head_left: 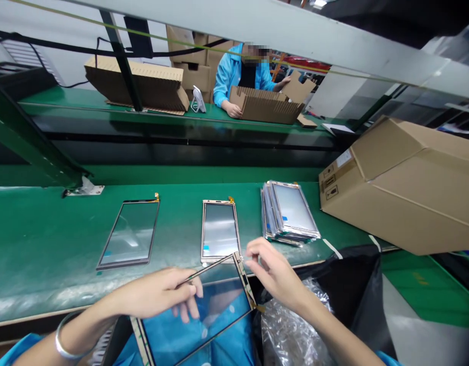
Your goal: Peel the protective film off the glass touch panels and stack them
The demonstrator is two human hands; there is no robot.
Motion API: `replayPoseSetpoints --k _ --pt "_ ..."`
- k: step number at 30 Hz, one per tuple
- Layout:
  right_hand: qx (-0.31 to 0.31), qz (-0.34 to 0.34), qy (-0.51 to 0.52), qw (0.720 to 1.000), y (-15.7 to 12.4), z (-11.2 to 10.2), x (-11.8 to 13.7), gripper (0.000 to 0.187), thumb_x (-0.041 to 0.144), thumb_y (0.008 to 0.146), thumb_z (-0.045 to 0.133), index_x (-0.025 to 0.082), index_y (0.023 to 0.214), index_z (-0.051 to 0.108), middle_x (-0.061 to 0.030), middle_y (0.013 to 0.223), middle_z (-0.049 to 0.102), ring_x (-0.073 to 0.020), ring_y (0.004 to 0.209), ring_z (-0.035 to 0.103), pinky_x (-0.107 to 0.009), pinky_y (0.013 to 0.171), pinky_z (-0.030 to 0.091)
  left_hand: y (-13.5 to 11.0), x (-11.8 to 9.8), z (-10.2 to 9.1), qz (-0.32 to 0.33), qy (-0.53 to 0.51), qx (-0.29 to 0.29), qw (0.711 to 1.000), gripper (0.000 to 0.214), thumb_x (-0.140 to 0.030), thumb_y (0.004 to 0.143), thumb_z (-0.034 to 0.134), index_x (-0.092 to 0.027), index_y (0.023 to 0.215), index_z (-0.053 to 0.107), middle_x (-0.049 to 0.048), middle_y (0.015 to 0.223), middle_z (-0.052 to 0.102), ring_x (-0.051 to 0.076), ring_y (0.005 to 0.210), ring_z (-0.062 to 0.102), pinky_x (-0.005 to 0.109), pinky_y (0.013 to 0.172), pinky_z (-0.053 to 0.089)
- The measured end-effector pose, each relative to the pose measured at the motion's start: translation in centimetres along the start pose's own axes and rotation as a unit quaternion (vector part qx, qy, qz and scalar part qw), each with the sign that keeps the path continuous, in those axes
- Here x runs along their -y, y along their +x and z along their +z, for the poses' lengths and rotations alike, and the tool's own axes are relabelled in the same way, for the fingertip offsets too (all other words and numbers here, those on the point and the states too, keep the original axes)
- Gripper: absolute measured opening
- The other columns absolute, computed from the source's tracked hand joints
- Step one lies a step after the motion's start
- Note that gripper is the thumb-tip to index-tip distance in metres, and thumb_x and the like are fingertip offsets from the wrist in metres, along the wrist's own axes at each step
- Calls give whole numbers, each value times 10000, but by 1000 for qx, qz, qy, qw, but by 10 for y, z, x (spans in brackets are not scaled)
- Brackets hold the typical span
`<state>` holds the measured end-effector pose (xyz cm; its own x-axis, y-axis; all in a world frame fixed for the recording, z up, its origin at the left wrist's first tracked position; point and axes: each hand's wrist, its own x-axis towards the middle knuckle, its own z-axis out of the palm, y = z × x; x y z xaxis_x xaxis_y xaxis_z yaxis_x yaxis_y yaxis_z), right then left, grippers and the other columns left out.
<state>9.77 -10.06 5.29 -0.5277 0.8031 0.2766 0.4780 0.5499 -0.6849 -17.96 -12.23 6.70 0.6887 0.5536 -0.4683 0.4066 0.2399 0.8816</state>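
Observation:
My left hand (161, 294) grips the top left edge of a clear glass touch panel (204, 315) held over my lap, thumb on top and fingers under the glass. At the panel's top right corner my right hand (274, 272) has its fingertips pinched together, on the corner or a thin film I cannot make out. Beyond my hands, two more panels lie flat on the green belt (47, 239): one at the left (129, 234), one in the middle (219, 231). A stack of panels (291, 211) rests to the right.
A large cardboard box (405, 183) lies tilted at the right. A black bag with crumpled clear plastic (291, 325) hangs below the belt edge. Across a second belt a person in a blue coat (238, 76) handles slotted cardboard trays (264, 104); another tray stack (138, 84) sits at the left.

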Motion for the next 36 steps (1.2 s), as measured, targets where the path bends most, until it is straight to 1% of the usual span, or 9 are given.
replayPoseSetpoints --k 3,8,15,20,22,26,30,33,36 --pt "35 51 57 996 12 2 -1 53 177 902 498 207 895 540 -17 885 560 -119 725 529 -242 681 439 -4 -10 7 12 83 -28 996 338 -431 959 343 -189 963 579 57 890 742 181 756 698 268 677 510" --pt "72 156 155 973 20 3 4 114 207 863 504 189 764 558 5 745 558 -120 676 506 -234 630 411 -9 -14 14 48 213 -99 971 335 -386 960 363 -214 943 650 19 820 744 191 765 665 273 726 449" --pt "60 228 255 938 18 4 7 164 237 822 519 180 670 544 28 598 536 -103 556 510 -219 544 427 -11 -5 16 54 234 -120 963 316 -395 958 372 -252 938 653 -15 848 729 185 799 637 254 726 420" --pt "41 111 113 987 14 2 7 111 233 886 498 201 841 594 -8 758 622 -134 686 583 -247 641 469 -11 -4 14 51 216 -121 968 308 -386 951 388 -243 948 661 -10 809 730 176 751 637 254 698 422" --pt "56 74 59 994 13 -1 7 110 222 905 484 213 840 572 -3 775 615 -134 697 575 -245 650 459 -12 -2 14 50 221 -124 966 317 -396 948 390 -244 939 669 0 796 721 182 750 631 257 695 424" --pt "108 29 11 994 18 -9 12 145 195 935 452 213 816 531 9 754 580 -123 679 544 -232 629 432 -14 4 14 63 217 -146 963 316 -415 931 414 -247 947 682 20 774 700 199 738 624 266 676 431" --pt "131 -43 -34 990 22 -15 16 169 180 962 379 201 867 516 -29 841 558 -132 730 530 -244 653 436 -16 4 15 66 208 -154 964 305 -427 915 442 -241 930 682 35 785 700 213 746 635 276 679 442" --pt "100 -106 -119 982 20 -11 12 195 153 962 346 184 883 521 -56 856 571 -148 733 534 -254 622 438 -15 -2 14 49 186 -129 973 326 -442 924 418 -223 920 660 46 813 715 218 787 656 291 722 465" --pt "24 -194 -204 959 11 -2 6 174 135 949 372 172 904 535 -75 838 607 -169 713 543 -272 587 425 -8 -6 9 15 78 -48 996 345 -450 946 359 -190 948 587 75 880 735 201 781 688 299 708 504"
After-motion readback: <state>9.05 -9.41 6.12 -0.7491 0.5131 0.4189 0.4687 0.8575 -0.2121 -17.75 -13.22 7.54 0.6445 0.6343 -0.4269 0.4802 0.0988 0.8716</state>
